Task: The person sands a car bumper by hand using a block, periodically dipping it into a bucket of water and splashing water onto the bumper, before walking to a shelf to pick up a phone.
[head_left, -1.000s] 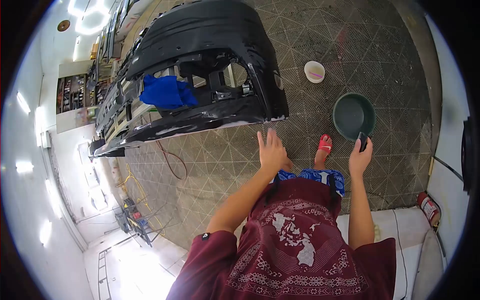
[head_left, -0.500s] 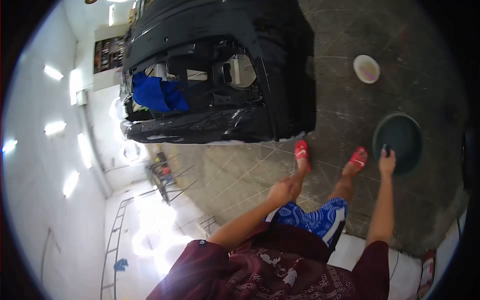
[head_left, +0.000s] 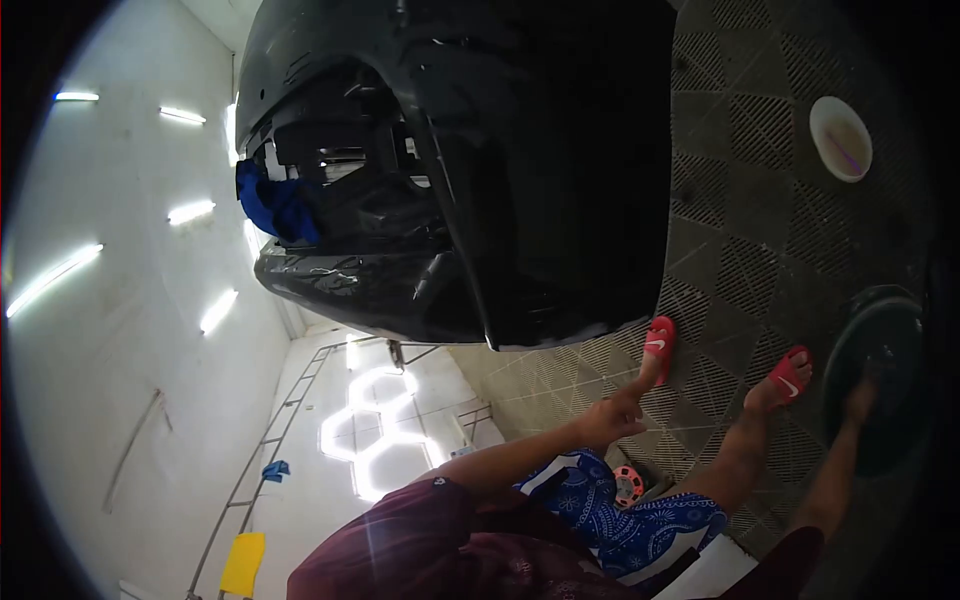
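Note:
My left hand [head_left: 610, 418] hangs above my knee, its fingers curled, and whether it holds anything is too small to tell. My right hand [head_left: 862, 398] reaches down into a dark green round basin [head_left: 845, 340] at the far right; its fingers are dim and what they hold, if anything, is hidden. A glossy black car body part [head_left: 560, 180] with openings fills the upper middle. A blue cloth [head_left: 280, 208] lies over the edge of its opening on the left.
A white oval bowl [head_left: 828, 130] with a pinkish purple streak inside stands on the patterned grating floor [head_left: 735, 215]. My feet wear red slides [head_left: 660, 338]. A metal rail [head_left: 268, 440] with a yellow cloth [head_left: 243, 565] and a small blue cloth [head_left: 276, 470] runs along the wall.
The view has turned and moved closer to the black part. My right hand has gone lower into the basin, and the dark object seen in it before no longer shows clearly.

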The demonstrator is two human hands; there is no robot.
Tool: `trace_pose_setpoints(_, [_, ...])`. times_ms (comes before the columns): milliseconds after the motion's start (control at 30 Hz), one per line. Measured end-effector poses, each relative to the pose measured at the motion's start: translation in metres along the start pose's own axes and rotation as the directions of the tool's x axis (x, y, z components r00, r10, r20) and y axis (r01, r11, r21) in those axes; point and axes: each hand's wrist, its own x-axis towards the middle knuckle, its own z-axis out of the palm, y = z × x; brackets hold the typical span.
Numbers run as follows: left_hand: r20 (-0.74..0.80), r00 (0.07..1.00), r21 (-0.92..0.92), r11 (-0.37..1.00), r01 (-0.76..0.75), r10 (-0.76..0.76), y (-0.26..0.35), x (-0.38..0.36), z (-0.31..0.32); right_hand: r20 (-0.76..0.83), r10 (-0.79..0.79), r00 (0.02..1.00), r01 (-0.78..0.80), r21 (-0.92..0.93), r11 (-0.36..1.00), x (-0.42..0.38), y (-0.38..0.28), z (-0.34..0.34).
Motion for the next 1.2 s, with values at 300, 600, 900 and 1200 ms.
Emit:
trace_pose_setpoints(300, [-0.441, 0.873, -0.363, 0.849, -0.385, 0.207, 0.017, -0.051, -0.068, -0.128, -0.575, 0.808, 0.542, -0.221, 0.811, -0.079, -0.25, -0.435])
trace_pose_setpoints(600, [-0.746, 0.664, -0.567, 0.474, -0.674, 0.05, 0.117, -0.095, -0.176, 0.034, -0.872, 0.488, 0.854, -0.223, 0.469, -0.192, -0.65, -0.657])
trace_pose_setpoints(900, [-0.608, 0.794, -0.712, 0.424, -0.56, 0.029, 0.08, -0.157, -0.292, -0.311, -0.626, 0.715, 0.698, 0.268, 0.665, -0.225, -0.766, -0.668])
trace_pose_setpoints(1200, [-0.566, 0.821, -0.764, 0.326, -0.557, 0.076, 0.098, -0.124, -0.243, -0.058, 0.222, 0.973, -0.031, 0.925, 0.378, -0.261, -0.674, -0.562])
